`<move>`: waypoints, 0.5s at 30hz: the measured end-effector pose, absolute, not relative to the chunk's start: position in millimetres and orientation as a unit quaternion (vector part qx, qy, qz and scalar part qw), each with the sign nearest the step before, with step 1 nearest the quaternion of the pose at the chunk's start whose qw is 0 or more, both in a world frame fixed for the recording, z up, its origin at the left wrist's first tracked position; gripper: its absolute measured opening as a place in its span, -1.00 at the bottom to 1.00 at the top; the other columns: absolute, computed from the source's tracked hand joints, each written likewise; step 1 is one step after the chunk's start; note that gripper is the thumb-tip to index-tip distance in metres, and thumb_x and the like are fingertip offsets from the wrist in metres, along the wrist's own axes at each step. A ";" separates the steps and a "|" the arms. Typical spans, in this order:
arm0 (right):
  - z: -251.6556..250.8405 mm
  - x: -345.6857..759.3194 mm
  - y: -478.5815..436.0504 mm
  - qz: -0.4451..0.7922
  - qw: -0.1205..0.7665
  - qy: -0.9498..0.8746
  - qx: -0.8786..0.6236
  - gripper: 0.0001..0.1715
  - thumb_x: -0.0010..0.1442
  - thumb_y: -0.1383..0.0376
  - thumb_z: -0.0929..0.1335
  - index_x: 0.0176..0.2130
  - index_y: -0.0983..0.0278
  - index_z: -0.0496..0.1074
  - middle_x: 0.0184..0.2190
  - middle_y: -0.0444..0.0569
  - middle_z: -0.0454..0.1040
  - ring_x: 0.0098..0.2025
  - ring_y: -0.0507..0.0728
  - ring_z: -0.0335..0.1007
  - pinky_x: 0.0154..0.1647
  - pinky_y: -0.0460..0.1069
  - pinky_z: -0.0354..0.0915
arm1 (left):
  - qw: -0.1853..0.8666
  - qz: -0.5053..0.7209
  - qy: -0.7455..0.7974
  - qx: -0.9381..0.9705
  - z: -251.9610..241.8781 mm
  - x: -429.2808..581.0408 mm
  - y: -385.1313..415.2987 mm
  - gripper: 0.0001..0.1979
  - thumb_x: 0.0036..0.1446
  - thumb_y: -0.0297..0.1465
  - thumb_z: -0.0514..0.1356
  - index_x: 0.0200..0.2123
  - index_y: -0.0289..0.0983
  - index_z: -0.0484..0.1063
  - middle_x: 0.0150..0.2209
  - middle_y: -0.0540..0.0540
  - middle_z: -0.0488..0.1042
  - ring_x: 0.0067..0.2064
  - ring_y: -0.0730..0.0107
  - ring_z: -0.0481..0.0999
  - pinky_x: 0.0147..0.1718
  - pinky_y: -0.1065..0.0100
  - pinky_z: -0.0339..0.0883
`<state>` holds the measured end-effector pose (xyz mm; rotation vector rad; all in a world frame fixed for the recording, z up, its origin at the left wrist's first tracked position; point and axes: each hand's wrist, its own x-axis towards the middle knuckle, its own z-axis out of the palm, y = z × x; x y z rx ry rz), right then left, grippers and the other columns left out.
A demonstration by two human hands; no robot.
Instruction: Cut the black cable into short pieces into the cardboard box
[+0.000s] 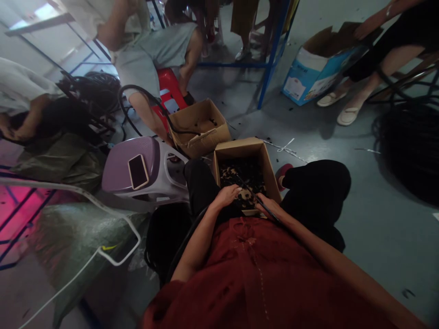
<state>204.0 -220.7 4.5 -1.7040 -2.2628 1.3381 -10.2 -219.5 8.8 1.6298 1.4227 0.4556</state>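
My right hand [269,206] is closed around a thin black cable-like strip [247,188], which slants over an open cardboard box [239,145] between my knees. My left hand [228,195] is beside the strip above the box, its fingers drawn together in a pinch. What lies between those fingers is too small to make out. Inside the box are many small black pieces [252,169], with tan patches among them. A thicker black cord [185,244] runs beneath my left forearm.
A purple-topped stool [132,153] bears a phone [138,172] at my left. Beyond my box stands another cardboard box [206,141], near a seated person on a red stool [173,84]. A blue box [305,75] and coiled black cable [411,141] are at the right.
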 end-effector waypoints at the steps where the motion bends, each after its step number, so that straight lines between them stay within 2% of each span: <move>1: 3.8 203.7 -220.2 0.432 -0.010 -0.718 -0.546 -0.67 0.10 0.29 0.24 -0.10 0.22 0.33 -0.43 -0.07 0.47 -0.40 0.11 0.40 -0.41 -0.10 0.18 | 0.442 0.178 0.577 0.663 6.9 -10.3 -219.4 -0.65 0.27 -0.25 -0.08 -0.47 -0.29 0.30 -0.54 0.03 0.29 -0.47 0.50 0.26 -0.44 0.46 0.12; 8: -6.1 203.3 -218.8 0.427 -0.031 -0.724 -0.541 -0.76 0.11 0.30 0.24 -0.17 0.22 0.31 -0.43 -0.09 0.43 -0.40 0.07 0.36 -0.39 -0.12 0.13 | 0.372 0.084 0.623 0.682 6.1 -10.0 -219.7 -0.62 0.30 -0.21 -0.14 -0.35 -0.26 0.37 -0.44 -0.03 0.43 -0.41 0.45 0.38 -0.40 0.45 0.16; 15: -13.0 199.0 -220.4 0.434 -0.046 -0.727 -0.530 -0.82 0.10 0.28 0.26 -0.23 0.21 0.32 -0.47 -0.10 0.42 -0.44 0.07 0.34 -0.44 -0.11 0.08 | 0.292 -0.062 0.643 0.705 12.2 -2.4 -222.8 -0.59 0.30 -0.17 -0.17 -0.18 -0.24 0.39 -0.23 -0.21 0.52 -0.19 0.20 0.51 -0.27 0.34 0.25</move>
